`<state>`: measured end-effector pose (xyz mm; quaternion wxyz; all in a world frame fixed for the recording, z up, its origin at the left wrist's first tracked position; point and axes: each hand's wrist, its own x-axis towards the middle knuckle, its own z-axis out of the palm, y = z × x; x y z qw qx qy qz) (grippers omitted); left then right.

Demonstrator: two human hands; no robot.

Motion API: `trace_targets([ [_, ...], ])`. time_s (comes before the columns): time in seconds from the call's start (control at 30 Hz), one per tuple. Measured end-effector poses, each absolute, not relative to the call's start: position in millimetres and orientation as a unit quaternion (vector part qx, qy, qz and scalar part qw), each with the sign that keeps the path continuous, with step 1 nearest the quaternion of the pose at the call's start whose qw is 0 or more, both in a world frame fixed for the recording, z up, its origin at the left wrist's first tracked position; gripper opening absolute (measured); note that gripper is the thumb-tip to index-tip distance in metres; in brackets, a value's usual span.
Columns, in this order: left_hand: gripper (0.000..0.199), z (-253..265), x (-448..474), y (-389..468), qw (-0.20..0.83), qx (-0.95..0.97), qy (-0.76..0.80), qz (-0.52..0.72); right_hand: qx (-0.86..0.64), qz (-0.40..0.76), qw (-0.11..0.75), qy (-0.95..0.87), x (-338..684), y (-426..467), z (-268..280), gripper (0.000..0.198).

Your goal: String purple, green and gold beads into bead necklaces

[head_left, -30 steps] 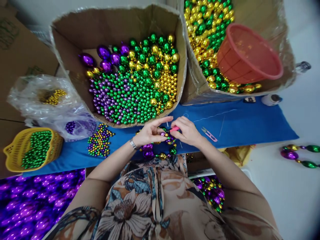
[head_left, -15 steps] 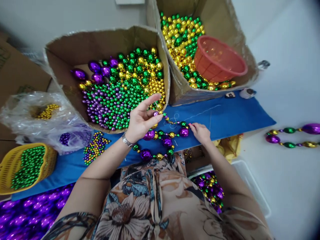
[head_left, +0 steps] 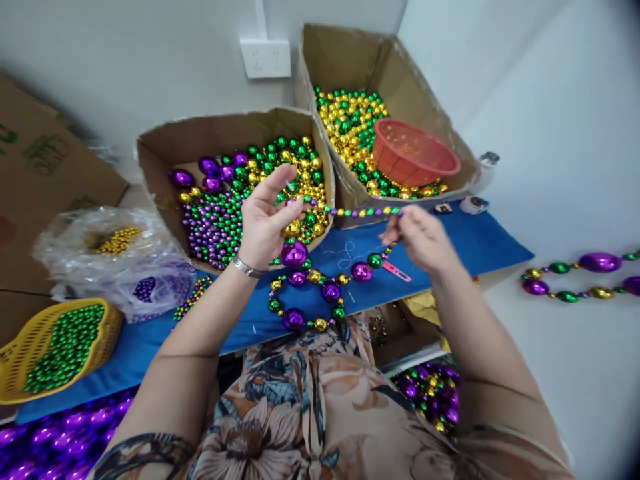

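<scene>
Held a strand (head_left: 356,213) of small beads stretched between both hands, above the tabletop (head_left: 480,247). Grasped the strand on one side in the curled right hand (head_left: 423,237) and on the other in the left hand (head_left: 265,223), behind the thumb, with forefinger raised clear. Had larger beads (head_left: 331,291) looped on the tabletop below, near pink snips (head_left: 399,272).

The left hand (head_left: 267,220) and the right hand (head_left: 424,237), close together a second ago, are now well apart, with a run of small beads (head_left: 363,213) drawn nearly straight between them instead of drooping. The view tilts higher, bringing the whole white wall socket (head_left: 265,59) into sight.
</scene>
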<state>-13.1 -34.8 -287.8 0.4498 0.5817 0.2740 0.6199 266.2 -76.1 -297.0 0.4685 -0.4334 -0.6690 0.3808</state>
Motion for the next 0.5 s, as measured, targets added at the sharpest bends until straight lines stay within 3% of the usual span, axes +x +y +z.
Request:
trace_targets([
  [0.2, 0.058, -282, 1, -36, 0.504, 0.582, 0.223, 0.597, -0.307, 0.469, 0.548, -0.62, 231, -73, -169, 0.032],
  [0.3, 0.056, -273, 5, -33, 0.5, 0.589, 0.2, 0.603, -0.289, 0.436, 0.572, -0.632, 202, -68, -122, 0.028],
  [0.5, 0.046, -273, -17, -28, 0.491, 0.546, 0.233, 0.637, -0.339, 0.39, 0.577, -0.632, 181, -62, -46, 0.042],
])
